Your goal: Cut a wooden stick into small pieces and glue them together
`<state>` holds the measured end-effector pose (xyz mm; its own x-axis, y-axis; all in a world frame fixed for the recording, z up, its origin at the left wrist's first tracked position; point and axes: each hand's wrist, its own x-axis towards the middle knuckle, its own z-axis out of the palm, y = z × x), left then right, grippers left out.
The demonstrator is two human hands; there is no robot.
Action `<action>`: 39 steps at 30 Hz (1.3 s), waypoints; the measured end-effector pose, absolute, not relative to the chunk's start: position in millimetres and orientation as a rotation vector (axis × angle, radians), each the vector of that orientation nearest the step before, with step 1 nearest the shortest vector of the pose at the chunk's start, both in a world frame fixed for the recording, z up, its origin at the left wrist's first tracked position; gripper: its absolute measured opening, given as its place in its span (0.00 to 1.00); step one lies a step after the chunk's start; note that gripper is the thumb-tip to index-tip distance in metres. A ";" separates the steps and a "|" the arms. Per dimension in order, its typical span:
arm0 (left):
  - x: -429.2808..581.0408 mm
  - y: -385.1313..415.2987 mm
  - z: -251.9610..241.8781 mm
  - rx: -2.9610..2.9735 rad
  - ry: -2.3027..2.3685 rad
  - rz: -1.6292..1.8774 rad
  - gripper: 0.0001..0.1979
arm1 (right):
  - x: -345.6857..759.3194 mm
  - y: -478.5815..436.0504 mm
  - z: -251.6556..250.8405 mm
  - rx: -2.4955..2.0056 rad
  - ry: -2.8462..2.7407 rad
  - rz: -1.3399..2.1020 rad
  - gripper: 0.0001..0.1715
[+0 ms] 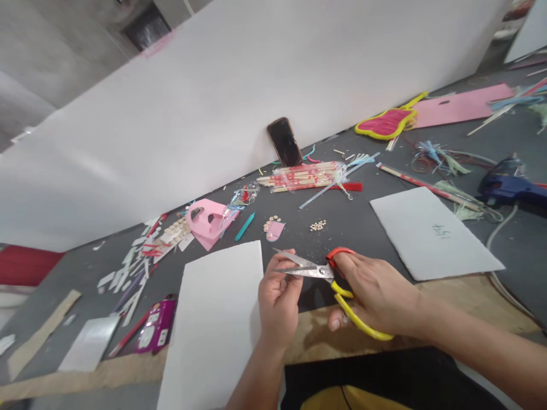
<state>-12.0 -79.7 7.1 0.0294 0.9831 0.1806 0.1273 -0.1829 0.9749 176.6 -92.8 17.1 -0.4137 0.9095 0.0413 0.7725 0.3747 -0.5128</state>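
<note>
My right hand (376, 293) grips a pair of scissors (318, 271) by its red and yellow handles, with the blades parted and pointing left. My left hand (280, 296) is closed with fingertips pinched together at the blade tips; whatever lies between them is too small or hidden to make out. Just beyond the hands, a small pink heart-shaped piece (274, 230) lies beside pale beads or bits, and a little pile of similar pale bits (318, 225) sits to its right. A large white board (217, 319) extends under and left of my left forearm.
A white sheet marked with handwriting (436, 233) and a blue glue gun (515, 185) with its cable lie right. A phone (285, 141) leans on the white partition (239, 74) behind packed sticks (305, 176). Left are a pink cutout (209, 219), teal marker (245, 226) and purple packet (157, 326).
</note>
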 end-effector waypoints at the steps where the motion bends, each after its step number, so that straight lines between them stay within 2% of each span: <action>1: -12.0 -79.5 6.8 1.427 1.189 1.262 0.07 | 177.1 -92.8 17.3 -1.459 -2.324 0.614 0.36; 8: -11.8 -79.5 4.9 1.391 1.194 1.219 0.10 | 178.3 -93.4 20.4 -1.430 -2.329 0.627 0.39; 15: -13.0 -80.2 6.0 1.214 1.110 1.151 0.09 | 174.9 -94.0 16.3 -1.453 -2.341 0.690 0.27; 21: -6.8 -83.4 2.5 1.045 1.094 1.219 0.07 | 173.0 -95.6 14.8 -1.505 -2.382 0.643 0.23; 29: -11.4 -83.0 11.4 1.567 1.319 1.179 0.07 | 167.4 -97.5 17.2 -1.611 -2.372 0.625 0.21; 33: -15.1 -81.8 10.5 1.770 1.343 1.278 0.07 | 168.3 -95.4 18.0 -1.560 -2.375 0.652 0.24; 39: -11.0 -83.7 7.5 1.590 1.244 1.298 0.10 | 173.0 -91.9 21.3 -1.491 -2.377 0.658 0.33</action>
<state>-11.0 -83.7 7.5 0.0248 0.9618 0.2724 0.2315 -0.2707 0.9344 173.0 -91.9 21.3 -0.4403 0.8976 -0.0213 0.7807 0.3710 -0.5029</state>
